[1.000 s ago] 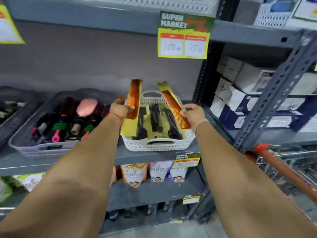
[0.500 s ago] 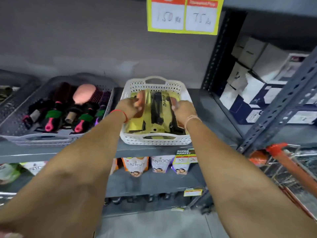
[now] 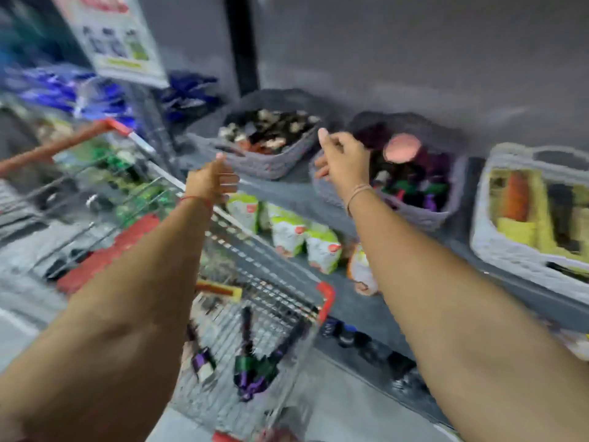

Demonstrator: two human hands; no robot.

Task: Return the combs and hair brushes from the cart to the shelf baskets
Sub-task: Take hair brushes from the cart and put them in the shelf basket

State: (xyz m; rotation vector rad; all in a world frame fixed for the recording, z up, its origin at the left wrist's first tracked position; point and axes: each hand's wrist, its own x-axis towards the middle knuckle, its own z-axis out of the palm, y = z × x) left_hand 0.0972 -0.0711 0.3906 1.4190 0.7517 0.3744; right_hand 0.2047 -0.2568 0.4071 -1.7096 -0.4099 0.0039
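The frame is blurred by motion. My left hand (image 3: 212,183) hangs over the wire cart (image 3: 325,301), holding nothing, fingers loosely curled. My right hand (image 3: 344,161) is raised in front of the grey basket (image 3: 411,212) of hair brushes, where a pink brush head (image 3: 402,147) shows, and it also holds nothing. Dark hair brushes with purple and green parts (image 3: 251,368) lie on the cart's floor, with a yellow packaged comb (image 3: 216,288) behind them. At the far right the white basket (image 3: 510,253) holds orange and black combs on yellow cards (image 3: 516,196).
A second grey basket (image 3: 264,164) with small mixed items stands left of the brush basket. Green and white pouches (image 3: 287,231) fill the lower shelf. The cart's orange handle (image 3: 63,145) is at the left, with a price sign (image 3: 121,43) above it.
Both hands let go of the packaged combs in the white basket and pulled back. My view swung left and down, so the cart is now in front and the white basket sits at the right edge.
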